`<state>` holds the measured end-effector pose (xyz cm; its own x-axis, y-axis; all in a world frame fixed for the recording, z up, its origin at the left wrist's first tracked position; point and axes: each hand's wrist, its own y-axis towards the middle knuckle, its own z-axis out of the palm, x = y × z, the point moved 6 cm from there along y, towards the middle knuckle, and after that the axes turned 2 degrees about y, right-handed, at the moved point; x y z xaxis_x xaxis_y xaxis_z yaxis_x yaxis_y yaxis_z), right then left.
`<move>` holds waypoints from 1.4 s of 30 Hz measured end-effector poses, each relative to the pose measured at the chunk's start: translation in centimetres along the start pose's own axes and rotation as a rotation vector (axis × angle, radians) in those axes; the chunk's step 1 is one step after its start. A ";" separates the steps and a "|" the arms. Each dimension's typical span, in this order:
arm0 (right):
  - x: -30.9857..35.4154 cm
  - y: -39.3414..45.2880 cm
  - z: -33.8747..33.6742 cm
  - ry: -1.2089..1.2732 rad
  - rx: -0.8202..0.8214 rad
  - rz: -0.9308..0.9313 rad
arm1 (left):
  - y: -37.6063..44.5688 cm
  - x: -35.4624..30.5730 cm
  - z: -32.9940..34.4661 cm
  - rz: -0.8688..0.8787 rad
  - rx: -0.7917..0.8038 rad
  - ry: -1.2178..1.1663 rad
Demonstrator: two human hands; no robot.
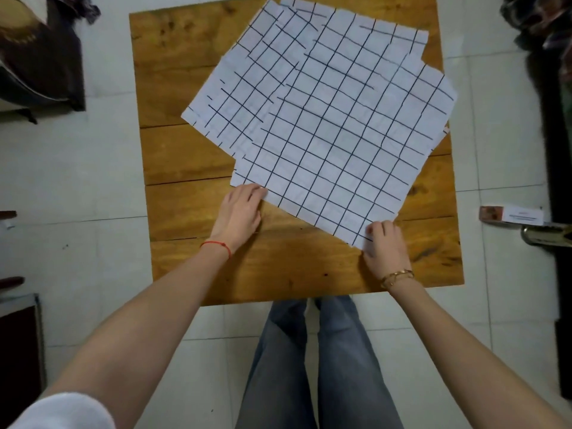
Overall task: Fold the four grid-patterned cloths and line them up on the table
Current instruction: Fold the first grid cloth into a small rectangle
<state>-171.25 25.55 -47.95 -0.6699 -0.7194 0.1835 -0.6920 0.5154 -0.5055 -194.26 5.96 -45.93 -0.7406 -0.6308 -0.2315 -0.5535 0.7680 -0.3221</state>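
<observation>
Several white cloths with a black grid lie flat in an overlapping, fanned stack on the wooden table (185, 168). The top cloth (337, 144) is turned at an angle, its near edge running from lower left to lower right. My left hand (240, 213) pinches that cloth's near left corner. My right hand (385, 247) grips its near right corner. Another cloth (235, 97) sticks out to the left beneath it, and a third (371, 26) shows at the far side. How many lie underneath I cannot tell.
The table stands on a pale tiled floor (77, 181). Dark bags (37, 51) sit at the upper left, dark furniture and clutter (557, 119) along the right. My legs in jeans (309, 366) are below the table's near edge.
</observation>
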 end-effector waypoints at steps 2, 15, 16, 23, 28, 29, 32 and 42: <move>0.0 0.0 0.2 0.000 -0.026 0.015 | 0.2 0.2 0.5 0.008 0.009 -0.012; 0.3 0.6 -2.6 0.437 -0.258 0.116 | 1.4 1.0 0.7 0.039 -0.005 0.051; 0.4 0.6 -3.3 0.510 -0.288 0.128 | 1.4 0.9 0.7 0.035 -0.015 0.064; 0.1 1.2 -7.7 0.899 -0.362 0.196 | 2.1 0.7 0.0 -0.011 -0.088 0.024; -0.3 2.0 -9.3 0.991 -0.244 0.158 | 1.9 0.5 -2.2 -0.026 -0.210 -0.052; -0.4 1.9 -9.8 0.943 -0.250 0.149 | 1.8 0.4 -2.8 -0.018 -0.219 -0.071; -0.5 1.3 -11.5 0.805 -0.299 0.100 | 1.2 0.2 -4.5 0.005 -0.207 -0.108; 0.8 -1.5 -18.3 0.531 -0.290 -0.102 | -3.7 -0.3 -13.4 -0.002 -0.290 -0.181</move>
<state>-175.63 32.72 -31.60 -0.5871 -0.4803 0.6516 -0.7550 0.6153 -0.2267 -197.07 4.81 -32.31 -0.6737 -0.6221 -0.3988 -0.6597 0.7496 -0.0548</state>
